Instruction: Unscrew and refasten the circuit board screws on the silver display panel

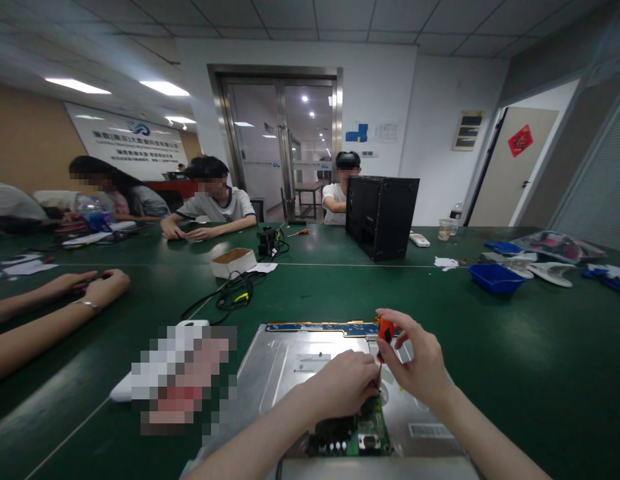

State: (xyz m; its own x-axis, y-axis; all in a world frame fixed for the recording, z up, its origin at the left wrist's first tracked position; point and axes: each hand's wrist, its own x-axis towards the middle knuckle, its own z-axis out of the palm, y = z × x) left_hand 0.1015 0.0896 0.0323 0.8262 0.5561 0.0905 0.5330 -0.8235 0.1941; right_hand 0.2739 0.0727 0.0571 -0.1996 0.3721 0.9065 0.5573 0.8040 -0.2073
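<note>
Orange-handled screwdriver (385, 331) stands upright in right hand (420, 363) over green circuit board (363, 430).

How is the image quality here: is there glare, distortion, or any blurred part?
Head view: wide-angle bending curves the ceiling and table edges; ceiling lights glare softly on the metal panel; a pixelated patch hides something at lower left; right hand and screwdriver are sharp.

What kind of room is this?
Probably an electronics workshop or training room. A long green table seats several people. The right hand holds a screwdriver over a metal panel with a circuit board, and a computer case stands farther back.
</note>
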